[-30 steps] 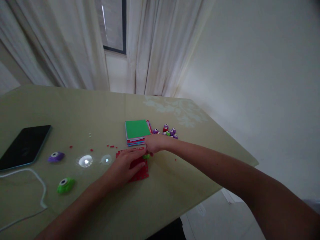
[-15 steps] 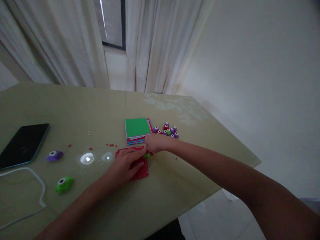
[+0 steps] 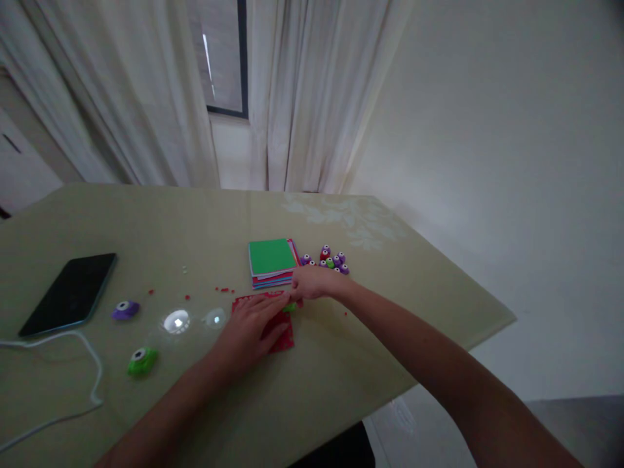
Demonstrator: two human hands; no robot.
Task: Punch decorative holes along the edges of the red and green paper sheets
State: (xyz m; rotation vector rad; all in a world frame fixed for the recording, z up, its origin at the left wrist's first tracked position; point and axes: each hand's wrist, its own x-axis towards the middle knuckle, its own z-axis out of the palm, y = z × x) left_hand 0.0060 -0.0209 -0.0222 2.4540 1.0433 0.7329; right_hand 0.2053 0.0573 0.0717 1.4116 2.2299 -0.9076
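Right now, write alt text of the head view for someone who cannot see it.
Two bare hands at a red patterned sheet on a pale table: the left spread on it, the right curled at its far right corner by a green piece. Beyond are stacked coloured squares and small eyed figures; a dark tablet lies far left.

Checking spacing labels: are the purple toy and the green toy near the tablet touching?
Apart. The head view shows bare tabletop between the purple toy and the green toy.

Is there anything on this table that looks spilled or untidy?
Small red bits lie scattered left of the paper stack, like loose scraps. The stack is uneven: sheets stick out beyond its green top sheet.
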